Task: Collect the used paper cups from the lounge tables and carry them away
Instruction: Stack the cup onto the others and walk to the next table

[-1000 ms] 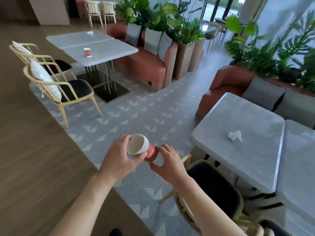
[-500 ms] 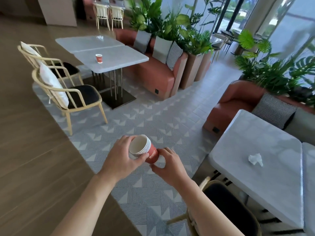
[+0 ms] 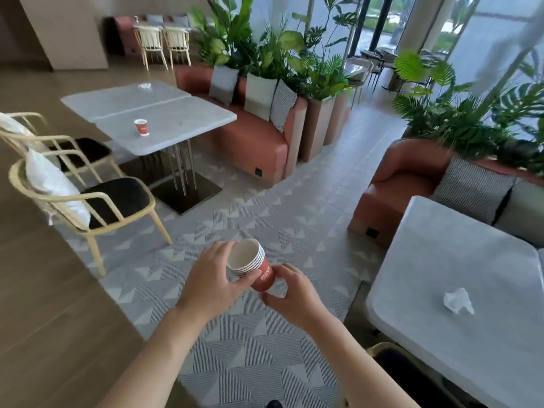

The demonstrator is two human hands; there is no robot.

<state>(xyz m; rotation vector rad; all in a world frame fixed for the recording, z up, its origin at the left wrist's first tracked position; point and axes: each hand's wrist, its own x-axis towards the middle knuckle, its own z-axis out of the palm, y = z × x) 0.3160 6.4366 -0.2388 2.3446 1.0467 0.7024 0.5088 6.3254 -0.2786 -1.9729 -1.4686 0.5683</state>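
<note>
A patterned grey carpet [image 3: 244,219] fills the middle of the lounge, with bare wooden floor [image 3: 38,290] along its left edge. This strip of carpet between the seating groups is the widest open room in view, running from the near foreground to the far planters [image 3: 318,125].

On the right, a pale stone bench [image 3: 441,290] reaches in from the near right edge, its rounded left corner close to the person's right forearm. A crumpled tissue [image 3: 457,300] lies on it. Behind it stands a terracotta sofa [image 3: 394,184] with cushions, and a dark-seated chair [image 3: 412,375] sits tucked at the bench's near edge.

At the far left stands a second bench [image 3: 164,113] of two slabs on a metal pedestal. A single red paper cup [image 3: 142,126] stands upright on its near slab, well apart from a small tissue [image 3: 144,85] near the far edge. Two pale wooden armchairs [image 3: 88,201] face it from the left; another terracotta sofa [image 3: 259,142] backs it on the right.

In the near centre, both hands hold a stack of red paper cups [image 3: 253,267], tilted with its open mouth up and to the left, above the carpet. The left hand [image 3: 217,275] wraps around the rims, fingers curled over the top and thumb underneath. The right hand [image 3: 290,293] grips the base of the stack with curled fingertips.
</note>
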